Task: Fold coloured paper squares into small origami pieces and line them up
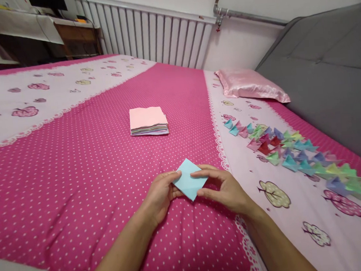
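Note:
A light blue paper square [189,177] is held like a diamond just above the pink dotted bedsheet [106,159]. My left hand [160,194] pinches its left corner with thumb and fingers. My right hand [224,188] grips its right side, the forefinger lying across the top and the thumb underneath. Farther up the bed lies a stack of coloured paper sheets [148,121] with a pink sheet on top, out of reach of both hands.
A long row of folded paper pieces [296,155] in several colours runs along the right of the bed. A pink satin pillow [250,85] lies by the grey headboard [330,76]. A white radiator [159,32] stands behind the bed.

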Demonstrator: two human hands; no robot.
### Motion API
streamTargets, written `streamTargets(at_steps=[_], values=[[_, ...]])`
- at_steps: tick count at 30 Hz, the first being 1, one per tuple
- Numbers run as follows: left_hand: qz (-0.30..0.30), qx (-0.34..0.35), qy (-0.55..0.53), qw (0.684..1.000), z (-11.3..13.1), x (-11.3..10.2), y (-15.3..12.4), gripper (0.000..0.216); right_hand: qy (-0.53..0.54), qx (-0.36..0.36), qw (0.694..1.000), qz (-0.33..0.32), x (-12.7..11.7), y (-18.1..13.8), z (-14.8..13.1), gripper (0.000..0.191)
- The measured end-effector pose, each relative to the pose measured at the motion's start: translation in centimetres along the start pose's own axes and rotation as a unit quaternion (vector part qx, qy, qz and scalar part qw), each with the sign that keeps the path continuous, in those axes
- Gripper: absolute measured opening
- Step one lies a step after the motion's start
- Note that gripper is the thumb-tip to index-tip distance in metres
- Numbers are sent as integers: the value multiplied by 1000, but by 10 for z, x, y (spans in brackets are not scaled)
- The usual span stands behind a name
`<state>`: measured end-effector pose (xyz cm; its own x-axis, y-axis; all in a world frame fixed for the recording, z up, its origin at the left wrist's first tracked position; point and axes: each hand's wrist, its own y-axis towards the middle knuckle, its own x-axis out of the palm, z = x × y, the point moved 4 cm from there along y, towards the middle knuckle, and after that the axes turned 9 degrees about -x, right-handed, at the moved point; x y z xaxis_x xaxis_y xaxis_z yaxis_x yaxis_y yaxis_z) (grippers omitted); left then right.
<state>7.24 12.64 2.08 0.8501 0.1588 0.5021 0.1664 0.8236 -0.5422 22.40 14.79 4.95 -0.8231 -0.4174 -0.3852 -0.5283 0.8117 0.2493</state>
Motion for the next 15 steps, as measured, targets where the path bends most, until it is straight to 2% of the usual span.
streamTargets(at_steps=[5,15], values=[[4,-3,-17,1000,0,-2,1,17,5,8,1000,-4,-2,-1,4,43],[6,-5,-17,1000,1,-2,0,19,25,-21,999,12,-2,-2,8,27]])
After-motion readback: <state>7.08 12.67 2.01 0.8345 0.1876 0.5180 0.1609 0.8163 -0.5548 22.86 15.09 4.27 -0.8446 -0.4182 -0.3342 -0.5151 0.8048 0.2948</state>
